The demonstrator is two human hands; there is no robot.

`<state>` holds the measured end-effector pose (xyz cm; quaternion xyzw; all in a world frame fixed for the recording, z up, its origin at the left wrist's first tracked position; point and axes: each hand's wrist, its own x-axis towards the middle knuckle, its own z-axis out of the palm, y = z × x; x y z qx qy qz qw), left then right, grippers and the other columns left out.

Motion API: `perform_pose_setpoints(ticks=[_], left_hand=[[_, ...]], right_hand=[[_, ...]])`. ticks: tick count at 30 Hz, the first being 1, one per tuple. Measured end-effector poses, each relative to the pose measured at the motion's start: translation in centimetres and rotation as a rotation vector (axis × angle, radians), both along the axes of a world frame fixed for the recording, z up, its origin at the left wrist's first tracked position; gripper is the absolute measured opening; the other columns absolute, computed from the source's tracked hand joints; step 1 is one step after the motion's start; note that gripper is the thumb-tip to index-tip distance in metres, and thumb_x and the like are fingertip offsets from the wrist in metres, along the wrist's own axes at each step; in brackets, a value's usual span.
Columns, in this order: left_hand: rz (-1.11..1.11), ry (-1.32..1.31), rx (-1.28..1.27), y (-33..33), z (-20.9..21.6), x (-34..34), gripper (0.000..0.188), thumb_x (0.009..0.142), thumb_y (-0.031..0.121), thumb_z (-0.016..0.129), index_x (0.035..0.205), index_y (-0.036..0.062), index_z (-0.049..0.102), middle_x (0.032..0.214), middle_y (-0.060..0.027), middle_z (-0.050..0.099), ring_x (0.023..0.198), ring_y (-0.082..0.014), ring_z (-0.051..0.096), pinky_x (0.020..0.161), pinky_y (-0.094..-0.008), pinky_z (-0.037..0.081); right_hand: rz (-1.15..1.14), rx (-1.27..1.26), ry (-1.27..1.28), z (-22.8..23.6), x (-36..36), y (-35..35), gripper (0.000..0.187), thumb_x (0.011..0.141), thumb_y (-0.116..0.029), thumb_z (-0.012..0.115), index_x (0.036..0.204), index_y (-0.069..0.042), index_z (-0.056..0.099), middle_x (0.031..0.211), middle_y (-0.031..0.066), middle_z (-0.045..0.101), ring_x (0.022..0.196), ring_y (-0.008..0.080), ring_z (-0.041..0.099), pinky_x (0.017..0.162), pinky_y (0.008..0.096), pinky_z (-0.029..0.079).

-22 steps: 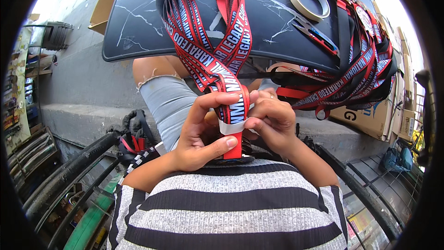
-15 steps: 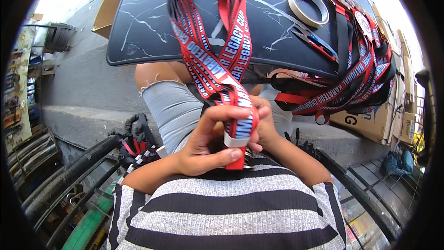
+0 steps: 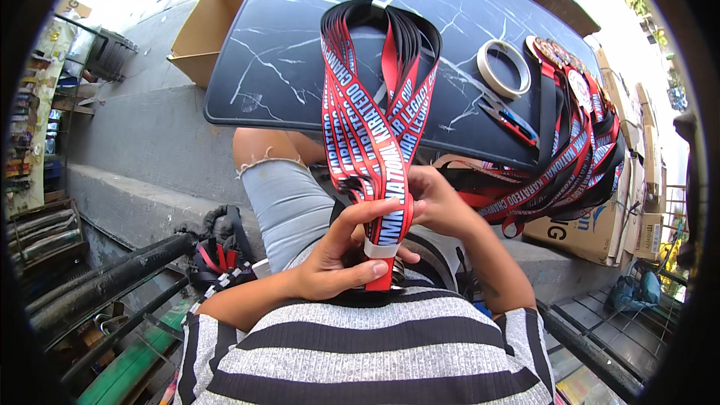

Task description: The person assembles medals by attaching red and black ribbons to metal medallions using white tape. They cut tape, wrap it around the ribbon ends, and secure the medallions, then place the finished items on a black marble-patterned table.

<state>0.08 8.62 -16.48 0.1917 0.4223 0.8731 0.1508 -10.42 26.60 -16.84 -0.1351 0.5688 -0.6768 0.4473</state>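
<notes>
Left hand (image 3: 334, 259): fingers and thumb pinch the lower end of the lanyard bundle (image 3: 375, 142), right at its white tape band (image 3: 381, 249).
Right hand (image 3: 439, 199): fingers curled against the same end, just beside the left hand.
Bundle: red-and-black straps, loop end draped over the near edge of the dark marble table (image 3: 300, 52), tail over the lap.
Done: a heap of finished lanyards (image 3: 577, 150) lies on the table's right side (with medals, it seems).
Left: band not quite pressed down, I judge; tape roll (image 3: 504, 67) and cutters (image 3: 510, 118) on the table between bundle and heap.
</notes>
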Motion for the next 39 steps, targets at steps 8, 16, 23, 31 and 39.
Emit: perform_pose_setpoints(ticks=[8, 16, 23, 31, 39], left_hand=[[-0.018, 0.100, 0.032, 0.3, -0.3, 0.1, 0.085, 0.093, 0.003, 0.058, 0.156, 0.0168, 0.002, 0.129, -0.0183, 0.046, 0.103, -0.0255, 0.059, 0.091, -0.0428, 0.047], [0.002, 0.134, -0.197, -0.9, 2.0, 0.8, 0.082, 0.098, 0.005, 0.055, 0.155, 0.0131, -0.004, 0.106, -0.0134, 0.052, 0.093, -0.0185, 0.056, 0.090, -0.0360, 0.045], [0.153, 0.291, -0.382, -1.6, 2.2, 0.2, 0.081, 0.102, 0.012, 0.050, 0.156, 0.0107, -0.010, 0.110, -0.0195, 0.057, 0.067, -0.0182, 0.057, 0.072, -0.0328, 0.048], [-0.038, 0.476, -0.548, -1.1, 3.9, -2.8, 0.082, 0.100, 0.014, 0.049, 0.156, 0.0129, -0.010, 0.096, -0.0236, 0.059, 0.076, -0.0337, 0.061, 0.072, -0.0388, 0.046], [-0.424, 0.923, -0.610, 7.8, 4.9, -6.9, 0.073, 0.095, 0.016, 0.057, 0.156, 0.0097, 0.018, 0.093, -0.0242, 0.060, 0.092, -0.0405, 0.060, 0.080, -0.0476, 0.045]], right_hand=[[-0.168, 0.247, 1.293, 9.4, -9.6, -0.5, 0.020, 0.091, -0.011, 0.065, 0.105, 0.003, 0.066, 0.096, 0.0105, 0.069, 0.089, 0.0134, 0.063, 0.078, 0.0289, 0.048], [0.124, 0.843, 1.499, 4.1, -20.2, -8.1, 0.034, 0.085, -0.029, 0.068, 0.109, -0.004, 0.064, 0.105, 0.0195, 0.064, 0.106, 0.0360, 0.061, 0.090, 0.0440, 0.048], [-0.114, 0.127, 0.937, 13.2, -17.4, -4.3, 0.014, 0.094, -0.004, 0.054, 0.106, -0.002, 0.049, 0.087, 0.0053, 0.061, 0.084, 0.0100, 0.062, 0.075, 0.0234, 0.048], [-0.654, 0.106, 0.990, 25.1, -7.0, 10.6, 0.067, 0.086, -0.032, 0.074, 0.134, 0.001, 0.040, 0.094, 0.0012, 0.057, 0.075, 0.0039, 0.052, 0.063, 0.0180, 0.041], [-0.877, 0.390, 1.381, 31.1, 3.6, 21.2, 0.046, 0.092, -0.030, 0.068, 0.128, -0.008, 0.050, 0.094, 0.0045, 0.064, 0.077, 0.0088, 0.060, 0.062, 0.0230, 0.050]])
